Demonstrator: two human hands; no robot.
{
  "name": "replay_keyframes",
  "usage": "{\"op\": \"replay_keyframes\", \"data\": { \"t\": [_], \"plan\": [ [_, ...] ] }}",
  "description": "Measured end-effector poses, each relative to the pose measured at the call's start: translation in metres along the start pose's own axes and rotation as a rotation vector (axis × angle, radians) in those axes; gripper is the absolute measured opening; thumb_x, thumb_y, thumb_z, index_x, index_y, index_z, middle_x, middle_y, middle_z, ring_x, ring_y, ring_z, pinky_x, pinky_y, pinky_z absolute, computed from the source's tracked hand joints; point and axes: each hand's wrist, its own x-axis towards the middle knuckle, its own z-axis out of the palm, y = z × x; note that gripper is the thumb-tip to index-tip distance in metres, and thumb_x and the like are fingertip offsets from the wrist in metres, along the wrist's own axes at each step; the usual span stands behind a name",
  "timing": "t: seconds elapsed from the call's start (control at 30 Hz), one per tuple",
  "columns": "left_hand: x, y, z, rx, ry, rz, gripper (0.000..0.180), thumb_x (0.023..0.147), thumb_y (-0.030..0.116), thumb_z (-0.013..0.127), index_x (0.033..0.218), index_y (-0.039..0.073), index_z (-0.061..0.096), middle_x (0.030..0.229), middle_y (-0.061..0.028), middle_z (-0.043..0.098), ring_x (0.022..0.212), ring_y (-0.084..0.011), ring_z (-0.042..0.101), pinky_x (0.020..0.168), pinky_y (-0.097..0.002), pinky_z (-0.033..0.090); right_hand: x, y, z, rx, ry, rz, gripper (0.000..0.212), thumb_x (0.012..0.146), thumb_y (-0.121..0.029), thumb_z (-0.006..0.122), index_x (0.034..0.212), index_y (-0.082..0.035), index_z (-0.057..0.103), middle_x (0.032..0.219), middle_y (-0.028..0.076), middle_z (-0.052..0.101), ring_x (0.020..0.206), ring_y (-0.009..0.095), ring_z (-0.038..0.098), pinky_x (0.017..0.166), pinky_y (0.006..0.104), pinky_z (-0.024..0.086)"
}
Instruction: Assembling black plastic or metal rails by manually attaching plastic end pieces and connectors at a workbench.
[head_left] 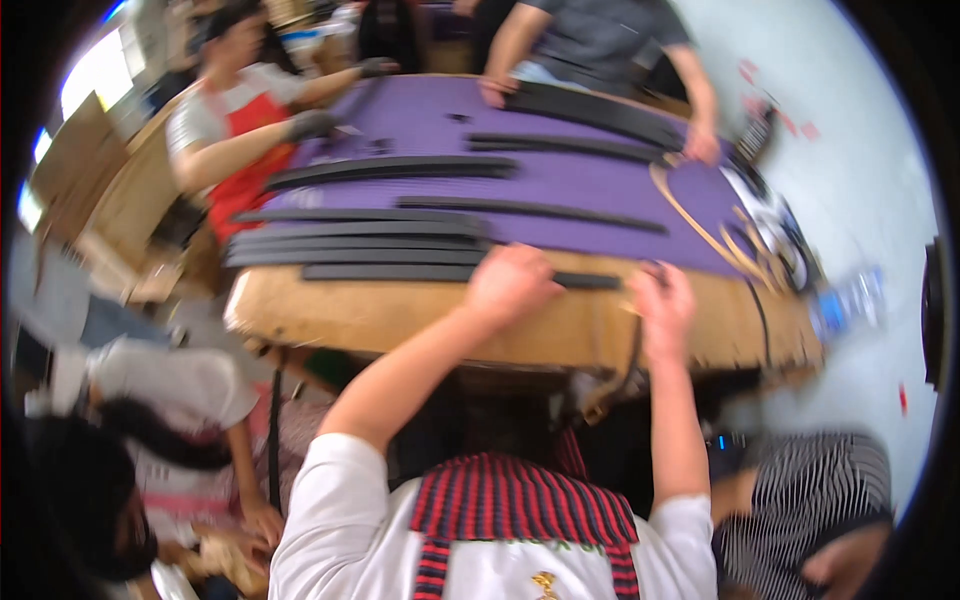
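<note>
Along the near edge of the table, my left hand (512,285) is closed over a long, flat black strip (390,272), which runs out on both sides of it. The strip's right end stops just short of my right hand (662,308), whose fingers are closed. From that hand a narrow dark strap with a tan side (632,355) hangs over the table edge. Blur hides exactly how its fingers hold it. Several more black strips (350,243) lie side by side just beyond my left hand, with another strip (530,212) farther out.
A purple mat (590,185) covers most of the cardboard-topped table (400,320). Across it, one person (240,130) wears gloves and a red apron; another (600,50) handles wide black strips (590,113). Tan strap loops (700,225) and a clear bottle (848,300) are at right. People sit close on both sides.
</note>
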Motion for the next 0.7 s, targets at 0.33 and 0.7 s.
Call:
{"op": "replay_keyframes", "data": {
  "t": [0.33, 0.7],
  "plan": [
    [0.005, 0.007, 0.006, -0.040, 0.056, 0.068, 0.026, 0.077, 0.031, 0.062, 0.081, 0.006, 0.060, 0.086, -0.0077, 0.057, 0.087, -0.0237, 0.053, 0.077, -0.0349, 0.043, -0.002, 0.036, -0.034, 0.006, 0.109, -0.092, 0.010, 0.082, -0.006, 0.060, 0.091, -0.004, 0.056, 0.073, 0.001, 0.057, 0.064, 0.007, 0.056, 0.056, 0.0228, 0.045],
    [0.005, 0.001, -0.034, -0.072, 0.242, 0.266, 0.026, 0.077, 0.026, 0.064, 0.091, 0.006, 0.054, 0.072, -0.0066, 0.053, 0.066, -0.0233, 0.057, 0.055, -0.0341, 0.049, -0.008, 0.057, -0.033, -0.170, 0.040, -0.172, 0.009, 0.083, -0.005, 0.058, 0.091, -0.001, 0.055, 0.073, -0.001, 0.054, 0.064, 0.006, 0.052, 0.059, 0.0200, 0.043]
  ]
}}
